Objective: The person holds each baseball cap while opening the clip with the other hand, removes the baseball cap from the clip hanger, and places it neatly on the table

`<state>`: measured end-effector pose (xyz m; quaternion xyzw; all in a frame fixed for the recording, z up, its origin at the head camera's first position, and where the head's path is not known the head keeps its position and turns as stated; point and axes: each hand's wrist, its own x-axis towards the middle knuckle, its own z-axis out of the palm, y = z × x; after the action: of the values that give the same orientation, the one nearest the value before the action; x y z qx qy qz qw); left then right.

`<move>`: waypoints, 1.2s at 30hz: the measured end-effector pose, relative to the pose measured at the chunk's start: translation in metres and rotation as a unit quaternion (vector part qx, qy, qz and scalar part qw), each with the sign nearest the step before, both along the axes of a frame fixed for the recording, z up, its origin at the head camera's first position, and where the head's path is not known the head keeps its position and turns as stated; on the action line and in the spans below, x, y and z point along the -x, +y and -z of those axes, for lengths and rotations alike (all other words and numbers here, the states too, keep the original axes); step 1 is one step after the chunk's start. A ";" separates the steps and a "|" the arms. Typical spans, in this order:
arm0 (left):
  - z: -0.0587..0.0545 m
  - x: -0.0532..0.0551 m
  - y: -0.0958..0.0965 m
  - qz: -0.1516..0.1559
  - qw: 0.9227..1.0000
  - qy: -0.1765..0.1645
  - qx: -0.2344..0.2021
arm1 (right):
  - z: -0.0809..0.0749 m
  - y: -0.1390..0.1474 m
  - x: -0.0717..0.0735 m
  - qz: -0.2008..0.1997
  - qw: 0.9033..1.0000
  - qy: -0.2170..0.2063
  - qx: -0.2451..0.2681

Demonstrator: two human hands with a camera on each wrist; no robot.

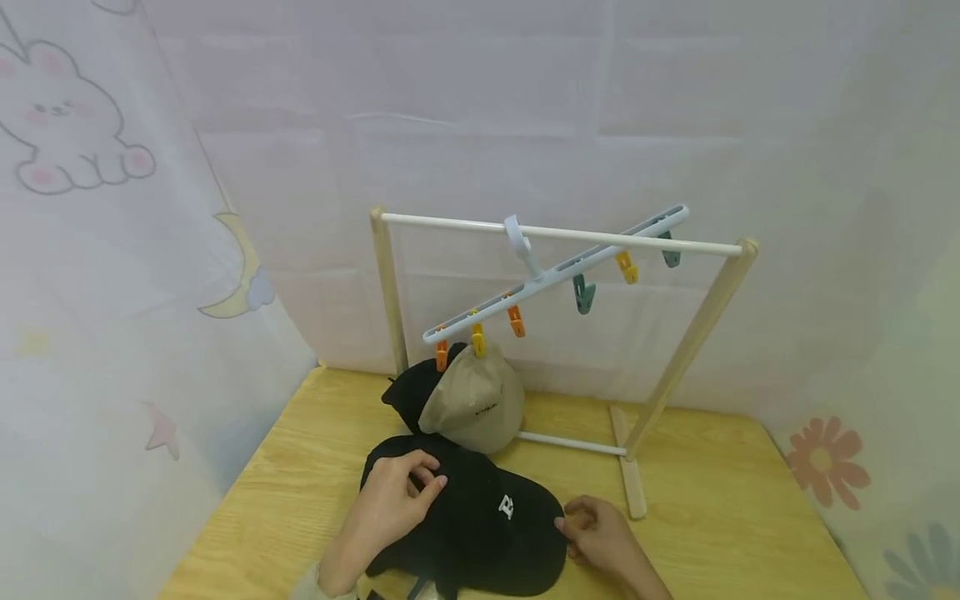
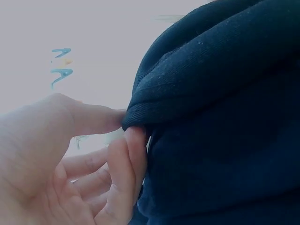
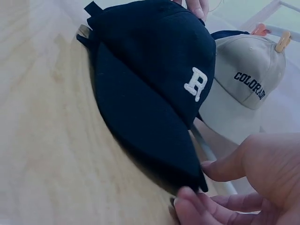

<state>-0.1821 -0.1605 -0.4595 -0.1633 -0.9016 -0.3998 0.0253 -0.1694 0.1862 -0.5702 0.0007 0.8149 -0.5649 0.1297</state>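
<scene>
A black baseball cap [image 1: 525,492] with a white letter patch lies over the wooden table, its brim toward the right. My left hand [image 1: 390,496] is at the cap's crown; in the left wrist view its thumb and forefinger pinch a fold of the dark cloth [image 2: 211,140]. At the brim's edge, my right hand [image 1: 603,537] grips the tip between thumb and fingers, which the right wrist view shows closely on the cap [image 3: 145,126]. Behind it, a beige cap [image 1: 476,408] lettered COLORADO and another black cap [image 1: 412,396] hang from clips.
A rack with a white top bar [image 1: 450,222] and wooden posts stands at the back of the table [image 1: 270,492]. On the bar hooks a pale blue clip hanger [image 1: 536,283], tilted, with orange, yellow and green clips [image 1: 584,294]. Printed cloth surrounds the table.
</scene>
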 end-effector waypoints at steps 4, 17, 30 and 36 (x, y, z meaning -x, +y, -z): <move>0.000 0.002 -0.002 -0.016 1.000 0.026 -0.003 | -0.004 0.001 0.007 0.006 0.997 0.062 -0.051; -0.006 0.017 -0.002 -0.047 0.993 0.082 -0.076 | -0.048 -0.018 0.035 0.043 0.981 0.170 -0.079; -0.013 0.032 0.004 -0.060 0.982 0.166 -0.060 | -0.096 -0.049 0.065 0.044 0.962 0.268 -0.032; -0.018 0.035 0.007 -0.061 0.982 0.168 -0.064 | -0.114 -0.060 0.072 0.034 0.949 0.312 -0.016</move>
<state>-0.2169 -0.1532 -0.4412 -0.1709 -0.8656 -0.4210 0.2106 -0.2418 0.1263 -0.4562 -0.1455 0.8232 -0.5278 -0.1504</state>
